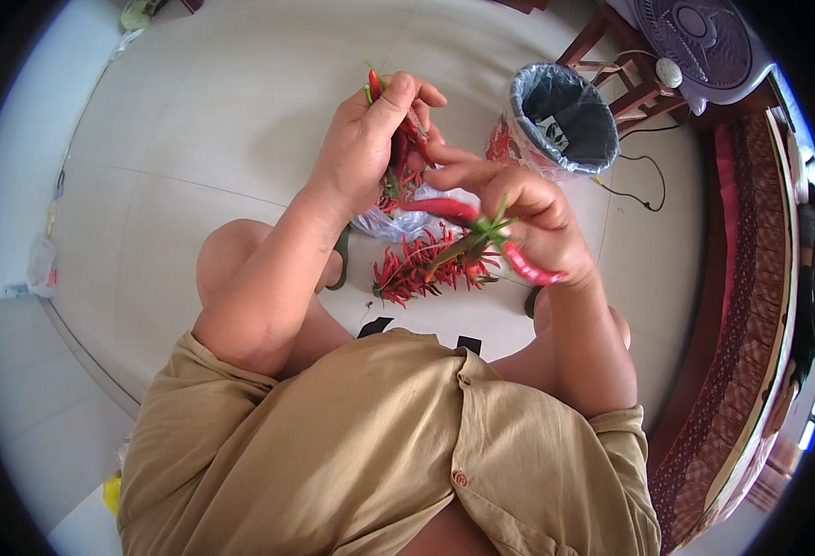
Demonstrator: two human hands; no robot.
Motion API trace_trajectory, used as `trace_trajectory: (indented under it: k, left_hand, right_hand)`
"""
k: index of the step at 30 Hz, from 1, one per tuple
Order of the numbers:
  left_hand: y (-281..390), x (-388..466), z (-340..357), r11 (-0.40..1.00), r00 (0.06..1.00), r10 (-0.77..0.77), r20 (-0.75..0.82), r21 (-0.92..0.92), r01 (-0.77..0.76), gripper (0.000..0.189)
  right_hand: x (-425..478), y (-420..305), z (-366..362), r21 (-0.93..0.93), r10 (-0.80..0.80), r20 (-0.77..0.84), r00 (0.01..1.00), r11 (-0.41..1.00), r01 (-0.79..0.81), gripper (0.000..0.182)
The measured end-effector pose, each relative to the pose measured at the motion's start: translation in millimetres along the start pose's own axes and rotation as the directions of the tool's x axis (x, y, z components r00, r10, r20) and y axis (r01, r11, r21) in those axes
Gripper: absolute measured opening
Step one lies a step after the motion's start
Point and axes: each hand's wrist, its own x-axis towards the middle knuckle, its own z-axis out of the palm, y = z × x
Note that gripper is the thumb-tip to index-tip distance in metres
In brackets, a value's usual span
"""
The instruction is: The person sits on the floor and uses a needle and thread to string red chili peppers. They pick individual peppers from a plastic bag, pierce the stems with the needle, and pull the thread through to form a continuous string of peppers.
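Observation:
My left hand (373,132) is closed around several red chili peppers (411,132), their green stems poking out above the thumb. Lower and to the right, my right hand (532,208) holds a small bunch of peppers by its green stems (487,233). Red and dark green pods (442,206) splay out from that bunch, slightly blurred. The fingertips of both hands come close together. On the floor below lies a dense string of red chilies (425,267). Behind it, partly hidden by my hands, is a clear plastic bag (397,222) with more chilies in it.
A trash bin (505,142) lined with a dark bag stands ahead on the right. Past it are a wooden stool (633,83), an electric fan (692,42) and a cable (647,201) on the tile floor (192,125). A fabric-covered bed or seat (734,299) runs along the right.

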Motion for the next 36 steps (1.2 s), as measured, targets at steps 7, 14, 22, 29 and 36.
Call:
trace_trajectory:
  k: [7,14,22,29,36]
  left_hand:
    - [7.9,-3.3,0.4,0.998,0.999,-0.001,0.041,0.07,-0.002,0.049]
    - [5.5,-2.5,-0.9,0.994,0.996,-0.028,0.089,0.109,0.018,0.048]
    - [8.0,-2.1,1.8,0.993,0.998,-0.025,0.065,0.116,0.017,0.048]
    - [9.4,-4.8,2.5,0.985,0.991,-0.113,0.071,0.136,0.103,0.047]
    - [10.7,-2.0,-2.5,0.996,0.997,-0.067,0.035,-0.05,0.069,0.046]
  right_hand:
    - [3.6,-7.8,9.7,-0.287,0.107,0.015,0.994,0.953,-0.099,0.005]
    - [3.8,-10.2,12.0,-0.322,0.105,-0.005,0.994,0.941,-0.101,0.004]
    - [6.5,-10.6,11.9,-0.388,0.054,0.006,0.999,0.921,-0.048,0.004]
    - [9.8,-8.7,8.8,-0.363,0.007,-0.027,1.0,0.932,-0.016,0.004]
    - [6.0,-11.1,16.5,-0.417,0.079,0.0,0.997,0.906,-0.072,0.004]
